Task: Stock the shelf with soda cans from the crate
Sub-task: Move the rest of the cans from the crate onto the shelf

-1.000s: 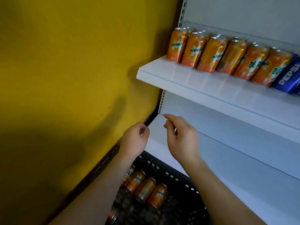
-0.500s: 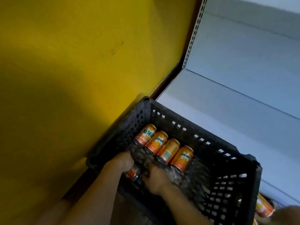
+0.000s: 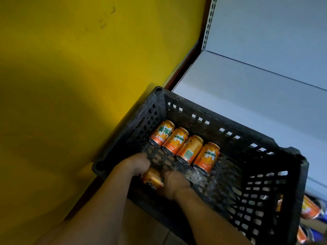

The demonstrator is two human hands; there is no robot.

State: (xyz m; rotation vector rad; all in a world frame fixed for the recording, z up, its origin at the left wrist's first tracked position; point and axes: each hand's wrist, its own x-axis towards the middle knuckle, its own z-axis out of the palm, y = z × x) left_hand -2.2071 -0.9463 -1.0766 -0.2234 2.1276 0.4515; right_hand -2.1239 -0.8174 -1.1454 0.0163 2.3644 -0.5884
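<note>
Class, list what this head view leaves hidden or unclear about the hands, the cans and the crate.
- Both hands' fingers: the left hand and right hand show only their backs, so their grip is unclear.
- Can between the hands: mostly covered, label unreadable.
- Crate: near end cut off by the bottom edge.
- Cans at lower right: behind the crate wall, count unclear.
</note>
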